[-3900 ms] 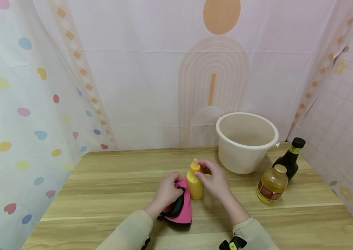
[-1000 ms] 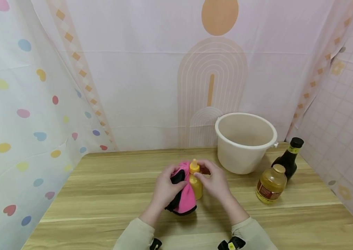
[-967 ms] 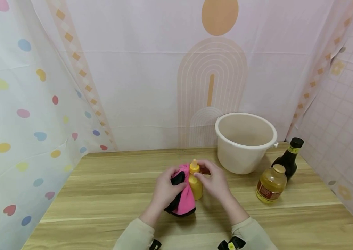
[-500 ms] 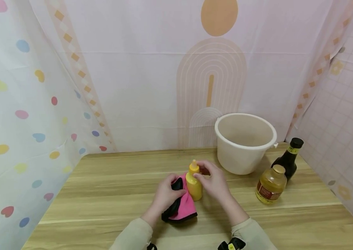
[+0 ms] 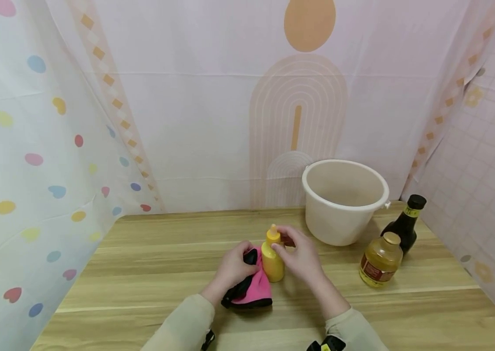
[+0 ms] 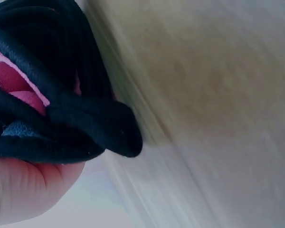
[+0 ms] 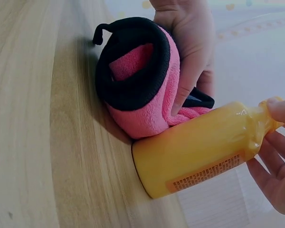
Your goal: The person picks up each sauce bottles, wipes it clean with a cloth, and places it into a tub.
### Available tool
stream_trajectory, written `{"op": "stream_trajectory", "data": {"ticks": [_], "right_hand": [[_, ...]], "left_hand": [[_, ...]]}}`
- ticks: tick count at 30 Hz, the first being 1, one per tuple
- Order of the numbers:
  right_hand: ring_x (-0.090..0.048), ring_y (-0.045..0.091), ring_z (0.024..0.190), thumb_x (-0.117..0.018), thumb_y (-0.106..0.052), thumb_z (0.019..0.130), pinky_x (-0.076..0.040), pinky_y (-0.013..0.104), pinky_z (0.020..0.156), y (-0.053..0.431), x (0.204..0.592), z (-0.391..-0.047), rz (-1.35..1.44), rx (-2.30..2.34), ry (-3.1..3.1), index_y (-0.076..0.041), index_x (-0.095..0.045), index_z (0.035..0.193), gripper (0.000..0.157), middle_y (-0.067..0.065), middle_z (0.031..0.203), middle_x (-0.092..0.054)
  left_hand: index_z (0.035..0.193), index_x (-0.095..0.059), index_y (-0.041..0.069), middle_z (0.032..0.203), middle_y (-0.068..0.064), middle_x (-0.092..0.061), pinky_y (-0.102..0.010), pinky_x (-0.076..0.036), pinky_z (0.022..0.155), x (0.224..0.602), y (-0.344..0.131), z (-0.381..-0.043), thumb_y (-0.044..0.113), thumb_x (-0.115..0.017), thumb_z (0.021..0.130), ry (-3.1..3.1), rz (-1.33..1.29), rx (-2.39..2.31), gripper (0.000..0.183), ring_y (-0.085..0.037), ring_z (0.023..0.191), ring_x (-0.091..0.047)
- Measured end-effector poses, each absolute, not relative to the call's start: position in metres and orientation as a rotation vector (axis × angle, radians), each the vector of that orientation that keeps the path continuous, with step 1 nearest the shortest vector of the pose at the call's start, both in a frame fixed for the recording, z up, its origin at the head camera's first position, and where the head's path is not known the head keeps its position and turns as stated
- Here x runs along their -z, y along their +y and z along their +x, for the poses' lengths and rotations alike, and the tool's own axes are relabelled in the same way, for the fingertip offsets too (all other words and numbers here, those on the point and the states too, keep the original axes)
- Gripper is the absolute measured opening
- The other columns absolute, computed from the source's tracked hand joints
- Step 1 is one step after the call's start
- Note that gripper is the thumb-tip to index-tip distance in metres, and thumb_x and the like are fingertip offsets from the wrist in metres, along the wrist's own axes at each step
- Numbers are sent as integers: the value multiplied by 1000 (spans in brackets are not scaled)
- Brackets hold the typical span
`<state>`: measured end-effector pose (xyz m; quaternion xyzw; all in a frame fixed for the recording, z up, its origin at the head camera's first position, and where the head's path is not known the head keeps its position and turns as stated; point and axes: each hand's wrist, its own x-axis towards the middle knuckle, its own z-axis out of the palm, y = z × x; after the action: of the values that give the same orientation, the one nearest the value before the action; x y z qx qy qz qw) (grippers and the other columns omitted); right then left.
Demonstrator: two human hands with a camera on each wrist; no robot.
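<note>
A yellow squeeze bottle [image 5: 273, 263] with a pointed nozzle stands upright on the wooden table; its printed back label shows in the right wrist view. My right hand [image 5: 299, 253] holds it around the neck between thumb and fingers. Bunched in my left hand [image 5: 233, 267] is a pink cloth [image 5: 259, 287] with black edging, gripped with the thumb in front. The cloth lies against the bottle's left side, as the right wrist view also shows, where its folded pink surface [image 7: 142, 121] meets the yellow wall. Dark folds of the cloth [image 6: 92, 121] fill the left wrist view's upper left.
A cream bucket [image 5: 339, 222] stands behind and right of the bottle. Farther right are a jar-like bottle of amber liquid [image 5: 381, 261] and a dark bottle with a black cap [image 5: 403, 226]. A patterned curtain [image 5: 203, 122] hangs along the table's back edge [image 5: 203, 212].
My left hand and the cloth moved down along the bottle from near its neck a second ago, then slightly left. My right hand keeps its hold on the neck, and the bottle stays in place.
</note>
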<state>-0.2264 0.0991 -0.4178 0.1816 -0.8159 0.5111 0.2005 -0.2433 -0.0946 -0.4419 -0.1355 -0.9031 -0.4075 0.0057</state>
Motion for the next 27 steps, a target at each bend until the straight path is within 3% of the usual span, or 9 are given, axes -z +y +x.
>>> {"op": "stream_trajectory", "data": {"ticks": [9,21,27], "right_hand": [[-62,27,104,-82,-9,81,-50,47,90,99,420,-226,506,-1326,-2267,-5,-66,120,43,9,112,-66],[-61,19,87,-90,-22,72,-54,36,76,89,409,-222,361,-1064,-2298,-8,-66,113,50,4,100,-63],[-63,15,79,-89,-25,74,-52,31,70,85,408,-223,326,-1000,-2338,-11,-65,105,41,2,94,-63]], "left_hand": [[101,-65,8,93,-5,-67,-43,-51,78,440,-101,-246,1,-81,71,-2787,-380,1247,34,-22,84,-60],[104,-66,9,95,-10,-69,-45,-53,77,421,-113,-246,1,-80,75,-2620,-280,1235,33,-26,87,-63],[102,-66,9,98,-11,-69,-47,-54,79,409,-114,-241,1,-80,76,-2547,-276,1266,31,-28,90,-64]]}}
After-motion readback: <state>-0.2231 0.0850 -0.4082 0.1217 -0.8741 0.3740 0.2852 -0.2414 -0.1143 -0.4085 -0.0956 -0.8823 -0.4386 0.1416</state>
